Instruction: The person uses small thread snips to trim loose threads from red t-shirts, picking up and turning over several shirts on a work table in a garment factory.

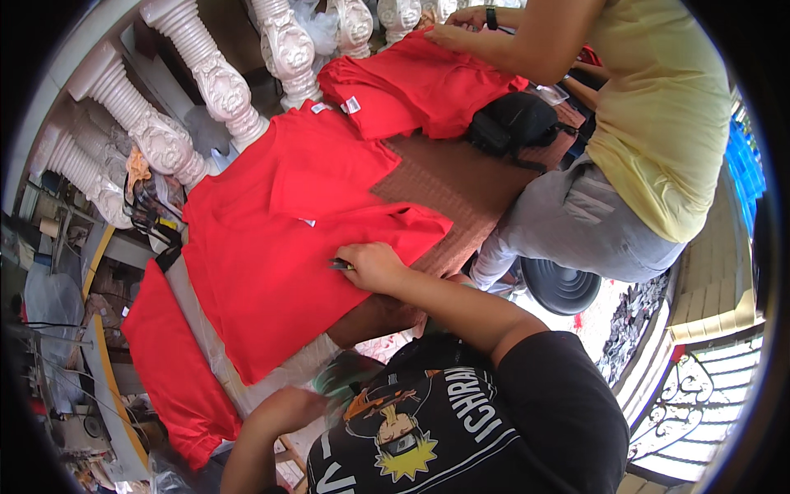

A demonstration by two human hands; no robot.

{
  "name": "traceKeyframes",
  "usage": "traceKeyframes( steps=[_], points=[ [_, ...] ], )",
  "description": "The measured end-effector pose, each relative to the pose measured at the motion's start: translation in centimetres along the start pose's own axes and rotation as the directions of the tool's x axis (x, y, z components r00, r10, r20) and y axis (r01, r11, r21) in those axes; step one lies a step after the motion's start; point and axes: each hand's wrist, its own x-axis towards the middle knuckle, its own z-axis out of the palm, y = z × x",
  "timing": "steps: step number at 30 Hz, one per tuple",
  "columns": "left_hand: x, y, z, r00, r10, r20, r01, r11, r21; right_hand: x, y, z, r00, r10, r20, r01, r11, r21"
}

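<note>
A red T-shirt (247,280) lies spread over the table in front of me, its sleeve and hem a little rumpled. My right hand (372,267) rests over its right part, fingers closed around what look like small thread snips (341,264); only the tip shows. Close to my body, beyond the shirt's near edge, my left hand (300,409) is smeared by motion. Its fingers cannot be made out, and neither can anything in them. Another red garment (177,362) hangs down at the table's left side.
Stacked red shirts (411,86) lie at the far end, where a co-worker in a yellow shirt (658,107) handles them. A black bag (514,123) sits on the brown cloth (448,181). Carved white balusters (222,82) line the far left. A dark round stool (561,286) stands at right.
</note>
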Motion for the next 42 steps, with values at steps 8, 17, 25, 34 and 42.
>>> traceKeyframes(
  steps=[8, 17, 25, 34, 42],
  points=[
    [1.0, -8.6, 12.1, 0.937, 0.108, 0.332, 0.038, 0.914, -0.403, 0.1, 0.0, 0.2, 1.000, -0.010, -0.011, 0.010, 1.000, 0.010],
    [1.9, -6.5, 9.8, 0.897, 0.161, 0.412, 0.022, 0.914, -0.404, 0.0, 0.4, 0.4, 0.998, -0.037, -0.055, 0.040, 0.998, 0.047],
    [4.1, -9.2, 14.1, 0.895, 0.273, 0.353, -0.111, 0.903, -0.415, 0.0, 0.3, 0.5, 0.998, -0.044, -0.037, 0.045, 0.999, 0.026],
    [2.4, -0.7, 1.3, 0.984, -0.095, 0.153, 0.118, 0.981, -0.152, -0.2, 0.5, 0.1, 0.999, -0.020, -0.039, 0.021, 1.000, 0.011],
    [10.0, -0.9, -1.1, 0.364, 0.058, -0.929, -0.054, 0.998, 0.041, 0.3, 0.3, 0.5, 0.997, -0.062, -0.047, 0.064, 0.997, 0.034]
  ],
)
